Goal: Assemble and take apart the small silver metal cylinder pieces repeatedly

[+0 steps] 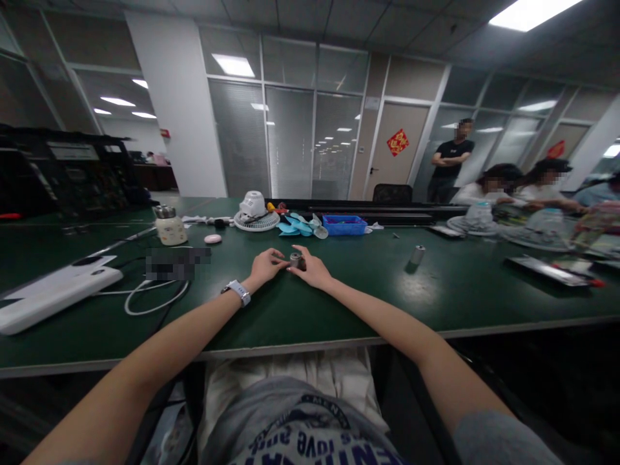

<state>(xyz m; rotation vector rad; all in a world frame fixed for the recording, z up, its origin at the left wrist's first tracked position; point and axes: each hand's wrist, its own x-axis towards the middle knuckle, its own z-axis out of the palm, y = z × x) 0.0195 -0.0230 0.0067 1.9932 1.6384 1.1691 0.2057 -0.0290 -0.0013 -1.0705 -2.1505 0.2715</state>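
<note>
A small silver metal cylinder (295,258), like a small motor, stands upright on the green table between my hands. My right hand (312,268) curves around its right side, with the thumb in front and the fingers behind. My left hand (266,266) is just to the left, its fingers bent and apart, the tips close to the cylinder. Whether the left fingertips touch it, I cannot tell. A second metal cylinder (417,254) of similar look stands on the table to the right, away from both hands.
Behind my hands lie a white fan housing (252,212), light blue fan blades (295,225) and a blue bin (345,225). To the left are a cream jar (170,227), a pink oval object (212,239), cables and a white bar-shaped device (62,298). Other people are at the right.
</note>
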